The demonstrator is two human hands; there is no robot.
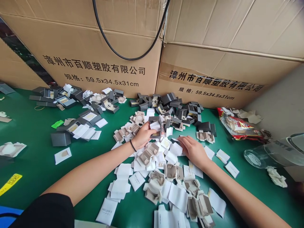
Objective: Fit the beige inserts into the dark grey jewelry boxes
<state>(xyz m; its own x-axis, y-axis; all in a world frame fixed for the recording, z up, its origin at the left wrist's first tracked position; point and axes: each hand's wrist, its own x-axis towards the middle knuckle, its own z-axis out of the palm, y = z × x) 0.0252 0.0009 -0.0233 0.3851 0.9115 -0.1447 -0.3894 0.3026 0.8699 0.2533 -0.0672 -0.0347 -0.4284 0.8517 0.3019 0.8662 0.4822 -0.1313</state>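
Observation:
My left hand (pixel 142 136), with a dark band at the wrist, grips a small dark grey jewellery box (pixel 155 119). The box stands open, and a white insert (pixel 155 126) shows under my thumb. To its right, my right hand (pixel 193 150) reaches into the pile with curled fingers. Its fingertips meet near a small dark-edged piece; what they hold, if anything, is hidden. Around and below both hands spread white cards (pixel 137 181) and crumpled grey-beige card inserts (pixel 147 155). Some cards bear the print "BRILLIANCE".
Dark grey boxes (pixel 169 98) heap up behind my hands, with another group of boxes (pixel 61 138) at left. Large cardboard cartons (pixel 102 69) wall off the back. At right lie a red food packet (pixel 237 125) and a clear plastic jug (pixel 268 155). A black cable (pixel 129 59) hangs above.

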